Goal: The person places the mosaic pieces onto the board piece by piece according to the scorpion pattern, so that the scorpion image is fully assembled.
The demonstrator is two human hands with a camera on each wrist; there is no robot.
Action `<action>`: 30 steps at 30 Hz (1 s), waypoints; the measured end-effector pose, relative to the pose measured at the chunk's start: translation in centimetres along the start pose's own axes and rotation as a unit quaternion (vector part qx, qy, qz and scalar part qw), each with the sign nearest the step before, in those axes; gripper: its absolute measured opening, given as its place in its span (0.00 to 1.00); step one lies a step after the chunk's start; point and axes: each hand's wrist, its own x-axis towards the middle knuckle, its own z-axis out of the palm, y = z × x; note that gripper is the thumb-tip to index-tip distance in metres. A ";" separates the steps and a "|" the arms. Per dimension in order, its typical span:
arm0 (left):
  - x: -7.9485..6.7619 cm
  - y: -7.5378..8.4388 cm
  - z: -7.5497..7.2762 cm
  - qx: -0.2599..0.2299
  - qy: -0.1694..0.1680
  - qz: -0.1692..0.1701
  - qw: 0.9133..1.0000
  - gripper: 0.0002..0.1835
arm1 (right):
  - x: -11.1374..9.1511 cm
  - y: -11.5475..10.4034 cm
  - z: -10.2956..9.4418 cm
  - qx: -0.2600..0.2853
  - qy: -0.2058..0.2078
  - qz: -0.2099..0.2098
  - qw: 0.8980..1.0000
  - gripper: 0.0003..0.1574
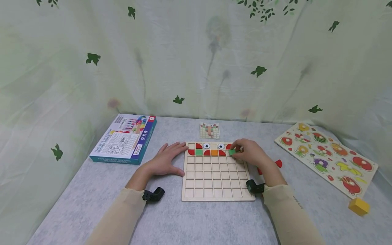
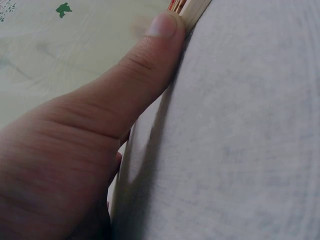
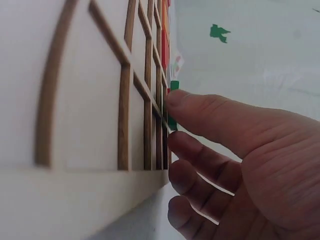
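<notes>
A wooden grid board (image 1: 215, 194) lies flat, its two far rows partly filled with red rounded pieces (image 1: 207, 152), eye tiles (image 1: 221, 146), an orange square tile (image 1: 214, 152) and a green square tile (image 1: 198, 152). My left hand (image 1: 162, 160) rests at the board's left edge, fingers spread, thumb tip (image 2: 167, 25) against the side. At the far right of the grid my right hand (image 1: 251, 153) pinches another green tile (image 3: 174, 86) between thumb and fingers. That tile overlaps the second row from the back; the cell beneath is partly hidden.
A small pattern card (image 1: 209, 131) lies behind the board. Loose red pieces (image 1: 278, 163) lie right of the board, partly behind the right forearm. A blue-edged box (image 1: 122, 141) lies at left. Fruit puzzle boards (image 1: 329, 154) and a yellow block (image 1: 359, 206) are at right.
</notes>
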 end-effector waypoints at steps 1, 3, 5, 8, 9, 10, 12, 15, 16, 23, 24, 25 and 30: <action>0.0 0.0 0.0 0.000 0.000 0.000 1.000 0.59 | 0.1 -0.1 0.1 -0.001 0.000 0.003 1.000 0.13; 0.0 0.1 0.0 0.001 0.002 0.004 1.000 0.58 | 0.1 -0.2 0.3 -0.003 -0.001 0.008 1.000 0.14; 0.0 0.1 -0.1 0.002 0.002 0.004 1.000 0.58 | 0.2 -0.3 0.6 -0.005 -0.001 0.010 1.000 0.13; 0.0 0.0 0.0 0.003 0.003 0.005 1.000 0.58 | 0.3 -0.5 0.8 -0.004 -0.001 0.016 1.000 0.14; 0.0 0.0 0.0 0.003 0.002 0.005 1.000 0.58 | 0.3 -0.5 0.8 -0.004 0.000 0.016 1.000 0.14; 0.0 0.0 0.0 0.002 0.003 0.005 1.000 0.58 | 0.3 -0.6 0.8 -0.004 -0.001 0.016 1.000 0.13; 0.0 0.0 0.0 0.001 0.002 0.005 1.000 0.58 | 0.3 -0.6 0.8 -0.003 -0.002 0.015 1.000 0.14; 0.0 0.0 0.0 0.000 0.001 0.004 1.000 0.59 | 0.3 -0.6 0.8 -0.001 -0.003 0.012 1.000 0.14; 0.0 0.0 0.0 0.000 0.001 0.004 1.000 0.59 | 0.3 -0.6 0.8 -0.001 -0.004 0.010 1.000 0.14; 0.0 0.0 0.0 0.000 0.001 0.004 1.000 0.59 | 0.1 -0.7 0.7 0.007 -0.002 -0.003 1.000 0.12; 0.0 0.0 0.0 0.000 0.001 0.005 1.000 0.59 | 0.1 -0.7 0.7 0.006 -0.001 -0.003 1.000 0.12; 0.0 0.1 0.0 0.000 0.002 0.005 1.000 0.59 | 0.1 -0.7 0.7 0.005 0.000 -0.005 1.000 0.11; 0.0 0.1 0.0 0.001 0.001 0.002 1.000 0.59 | 0.2 -0.5 0.9 0.005 0.005 -0.007 1.000 0.09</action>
